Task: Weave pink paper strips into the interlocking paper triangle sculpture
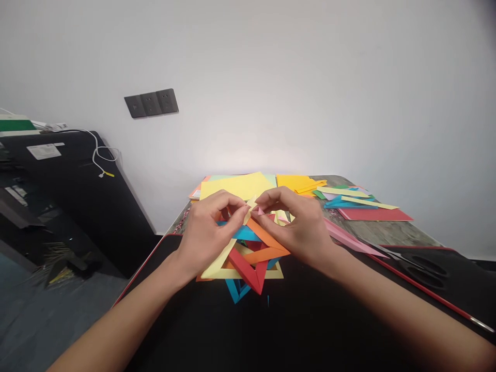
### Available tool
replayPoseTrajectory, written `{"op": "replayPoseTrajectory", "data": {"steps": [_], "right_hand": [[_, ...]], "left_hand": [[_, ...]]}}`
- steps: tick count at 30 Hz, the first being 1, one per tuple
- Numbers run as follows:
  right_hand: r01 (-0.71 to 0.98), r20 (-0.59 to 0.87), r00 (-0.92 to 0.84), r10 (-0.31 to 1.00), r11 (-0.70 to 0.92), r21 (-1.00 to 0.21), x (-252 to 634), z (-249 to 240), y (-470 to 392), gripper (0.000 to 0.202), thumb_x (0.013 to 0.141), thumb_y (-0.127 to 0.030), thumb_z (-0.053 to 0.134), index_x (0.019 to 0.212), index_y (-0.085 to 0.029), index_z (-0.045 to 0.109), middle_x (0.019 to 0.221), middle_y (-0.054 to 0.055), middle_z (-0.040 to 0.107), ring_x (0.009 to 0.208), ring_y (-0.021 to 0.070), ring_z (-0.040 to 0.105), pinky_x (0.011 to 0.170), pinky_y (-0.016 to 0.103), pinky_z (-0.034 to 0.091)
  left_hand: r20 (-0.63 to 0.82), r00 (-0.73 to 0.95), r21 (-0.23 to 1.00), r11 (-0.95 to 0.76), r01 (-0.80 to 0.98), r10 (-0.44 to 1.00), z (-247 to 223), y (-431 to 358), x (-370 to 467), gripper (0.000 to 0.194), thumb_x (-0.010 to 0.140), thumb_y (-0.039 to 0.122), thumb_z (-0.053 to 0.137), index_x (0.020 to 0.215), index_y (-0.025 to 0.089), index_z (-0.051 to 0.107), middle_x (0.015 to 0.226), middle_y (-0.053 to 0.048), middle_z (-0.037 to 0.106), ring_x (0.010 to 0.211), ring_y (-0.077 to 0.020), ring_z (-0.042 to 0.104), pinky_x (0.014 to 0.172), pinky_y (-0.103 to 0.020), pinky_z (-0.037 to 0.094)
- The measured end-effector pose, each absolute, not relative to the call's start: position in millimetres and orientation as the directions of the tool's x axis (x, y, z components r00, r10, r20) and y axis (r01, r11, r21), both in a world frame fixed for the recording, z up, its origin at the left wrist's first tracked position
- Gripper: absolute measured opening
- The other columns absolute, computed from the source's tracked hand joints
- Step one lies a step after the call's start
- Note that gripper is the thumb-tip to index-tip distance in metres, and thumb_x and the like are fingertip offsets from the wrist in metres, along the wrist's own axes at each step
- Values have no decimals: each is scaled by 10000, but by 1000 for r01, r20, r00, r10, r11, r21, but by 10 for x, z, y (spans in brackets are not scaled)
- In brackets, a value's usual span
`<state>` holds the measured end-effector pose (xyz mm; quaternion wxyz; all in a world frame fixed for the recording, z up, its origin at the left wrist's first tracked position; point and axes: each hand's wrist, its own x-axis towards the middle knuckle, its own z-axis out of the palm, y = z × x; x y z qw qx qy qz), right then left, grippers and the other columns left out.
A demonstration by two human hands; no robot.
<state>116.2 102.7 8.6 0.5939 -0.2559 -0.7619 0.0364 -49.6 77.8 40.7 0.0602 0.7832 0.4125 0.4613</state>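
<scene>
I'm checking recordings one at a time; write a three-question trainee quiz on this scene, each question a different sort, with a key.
1. Multiple choice: Where on the folded-paper model do the fingertips of the left hand and right hand meet?
A) Beneath its lowest point
B) At its top
C) Along its bottom edge

2. True or false: The scissors lie to the right of the right hand.

3. Fill in: The long paper strip beside the scissors is ____ in colour.

Key: 1. B; 2. True; 3. pink.
</scene>
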Motion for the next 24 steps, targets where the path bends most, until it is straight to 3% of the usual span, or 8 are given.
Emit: {"op": "replayPoseTrajectory", "data": {"steps": [8, 24], "right_hand": [[290, 843, -166, 512, 842, -455, 1168, 97, 1029, 198, 749, -79, 640, 890, -197, 565, 716, -9, 694, 664, 128, 685, 651, 251, 577], [278, 826, -157, 541, 827, -489, 1160, 104, 1024, 180, 747, -100, 630, 880, -199, 560, 704, -4, 711, 650, 132, 686, 662, 265, 587]], "left_hand": [[695, 276, 453, -703, 549, 664, 402, 775, -490, 123, 834, 135, 592, 727, 186, 625, 712, 17, 642, 660, -107, 561, 578, -229, 434], [730, 308, 417, -755, 506, 610, 412, 787, -498, 122, 811, 94, 611, 722, 162, 660, 734, -5, 677, 684, -113, 604, 586, -218, 473]]}}
